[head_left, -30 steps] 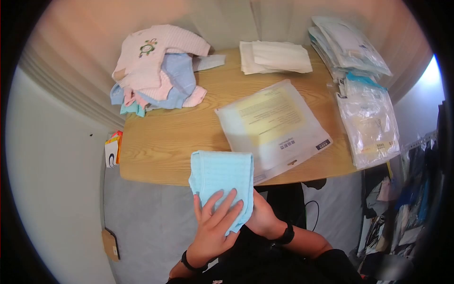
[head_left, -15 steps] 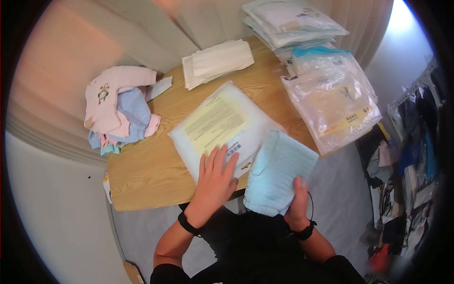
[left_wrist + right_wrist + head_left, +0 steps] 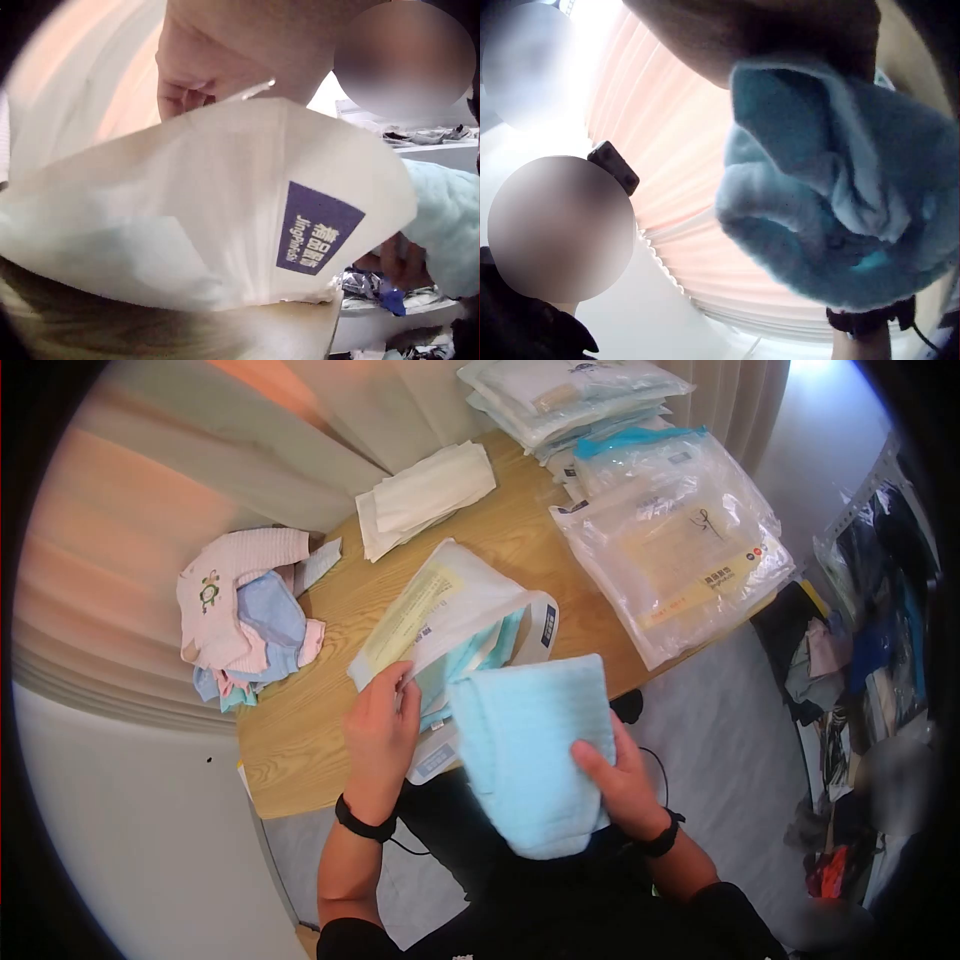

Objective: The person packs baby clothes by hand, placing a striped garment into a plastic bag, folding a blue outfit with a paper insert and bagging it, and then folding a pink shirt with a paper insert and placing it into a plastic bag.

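In the head view a folded light blue knit garment (image 3: 535, 750) is held in front of the body by my right hand (image 3: 630, 785), thumb on top and fingers beneath. My left hand (image 3: 378, 725) pinches the mouth edge of a frosted plastic bag (image 3: 445, 615) on the table and lifts it. Through the raised mouth shows light blue fabric (image 3: 480, 648) inside. The garment's near end overlaps the bag's mouth in this view. In the left wrist view the bag's flap (image 3: 232, 187) stands up with a dark blue label. Thick folds of the garment (image 3: 802, 195) fill the right wrist view.
On the wooden table (image 3: 320, 730), a pile of baby clothes (image 3: 250, 610) lies at left. White sheets (image 3: 425, 495) lie at the back. Clear packaging bags (image 3: 690, 550) and stacked filled bags (image 3: 575, 400) occupy the right side. A rack of garments (image 3: 870, 630) stands beyond the right edge.
The right hand has carried the folded garment away from the left hand and up to the bag. The left hand has let go of the garment, reached the bag and lifted its mouth open.
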`<move>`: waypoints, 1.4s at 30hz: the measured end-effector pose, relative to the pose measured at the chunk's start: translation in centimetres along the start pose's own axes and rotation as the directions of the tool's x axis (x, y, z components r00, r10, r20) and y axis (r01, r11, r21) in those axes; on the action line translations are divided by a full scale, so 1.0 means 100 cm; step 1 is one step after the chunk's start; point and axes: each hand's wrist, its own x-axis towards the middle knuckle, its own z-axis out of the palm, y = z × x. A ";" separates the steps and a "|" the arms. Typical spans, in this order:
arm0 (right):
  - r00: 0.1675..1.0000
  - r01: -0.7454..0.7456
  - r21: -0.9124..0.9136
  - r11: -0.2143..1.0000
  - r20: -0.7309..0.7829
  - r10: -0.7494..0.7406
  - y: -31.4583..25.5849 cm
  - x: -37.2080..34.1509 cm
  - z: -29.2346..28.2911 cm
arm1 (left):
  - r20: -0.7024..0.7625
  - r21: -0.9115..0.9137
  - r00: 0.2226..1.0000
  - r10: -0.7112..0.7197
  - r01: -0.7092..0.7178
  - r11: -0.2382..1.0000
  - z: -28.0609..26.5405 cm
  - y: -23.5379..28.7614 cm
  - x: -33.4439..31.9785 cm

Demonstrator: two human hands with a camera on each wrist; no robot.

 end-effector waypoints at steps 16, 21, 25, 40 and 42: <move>0.965 0.010 -0.208 0.978 0.259 0.045 0.041 0.073 0.052 | -0.103 -0.120 0.991 0.089 -0.101 0.988 -0.020 0.030 -0.018; 0.959 -0.176 0.214 0.961 0.257 0.118 0.022 0.087 0.046 | -0.105 -0.103 0.970 0.221 -0.231 0.967 -0.026 0.022 -0.029; 0.907 0.282 0.255 0.925 0.242 -0.343 0.035 0.082 0.042 | -0.113 -0.095 0.966 0.231 -0.242 0.966 -0.028 0.026 -0.034; 0.998 0.047 0.573 0.818 -0.055 -0.019 0.064 0.055 0.029 | 0.102 -0.491 0.966 -0.239 0.258 0.832 0.012 0.056 -0.125; 1.000 0.000 0.206 0.979 0.018 -0.004 0.068 0.051 0.024 | 0.065 -0.396 0.979 -0.194 0.204 0.896 0.017 0.047 -0.116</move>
